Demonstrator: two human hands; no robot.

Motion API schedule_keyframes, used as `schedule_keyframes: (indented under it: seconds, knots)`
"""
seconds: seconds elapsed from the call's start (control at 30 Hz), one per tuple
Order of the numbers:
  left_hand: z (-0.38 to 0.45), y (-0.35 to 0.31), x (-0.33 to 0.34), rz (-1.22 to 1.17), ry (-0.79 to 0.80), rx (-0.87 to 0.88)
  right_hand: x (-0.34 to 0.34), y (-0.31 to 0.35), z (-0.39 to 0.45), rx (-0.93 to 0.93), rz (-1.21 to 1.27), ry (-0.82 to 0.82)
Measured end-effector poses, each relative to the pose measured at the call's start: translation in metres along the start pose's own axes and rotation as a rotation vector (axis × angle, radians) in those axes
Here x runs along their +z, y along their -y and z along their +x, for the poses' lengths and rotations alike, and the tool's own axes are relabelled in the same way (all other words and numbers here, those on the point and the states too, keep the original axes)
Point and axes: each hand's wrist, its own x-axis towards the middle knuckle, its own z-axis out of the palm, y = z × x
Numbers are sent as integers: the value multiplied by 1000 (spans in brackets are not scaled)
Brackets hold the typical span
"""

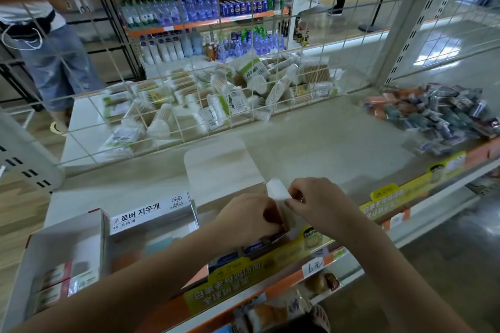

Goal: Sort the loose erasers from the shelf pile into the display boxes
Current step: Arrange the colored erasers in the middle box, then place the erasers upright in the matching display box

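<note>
At shelf front, both hands busy on third display box point(273, 240): left hand point(250, 215) curled gripping its near edge, right hand point(315, 201) pinching white flap point(277, 189), tilted up, long axis pointing away. Barely begun, by the look: eraser pile point(443, 119) far right untouched, left boxes point(62, 259) only partly filled.

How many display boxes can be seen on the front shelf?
3. One open display box stands far left, one with a Korean label beside it, and a third under both hands. Others may be hidden behind the arms.
</note>
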Motion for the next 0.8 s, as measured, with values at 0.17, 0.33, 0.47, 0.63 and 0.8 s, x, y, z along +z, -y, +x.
schedule_keyframes:
  seconds: [0.17,0.33,0.47,0.63,0.8]
  knots:
    - [3,2,2,173,11,-6,2,-1,-1,13,-5,-2]
    - [5,1,1,198,39,-30,2,-2,0,24,-8,16]
    - [0,-3,-8,185,59,-11,-8,-1,5,5,3,83]
    - [23,-20,-58,284,-132,43,-51,-20,20,-119,-71,164]
    - [89,-69,-73,391,-319,195,-87,-68,41,-120,-233,-13]
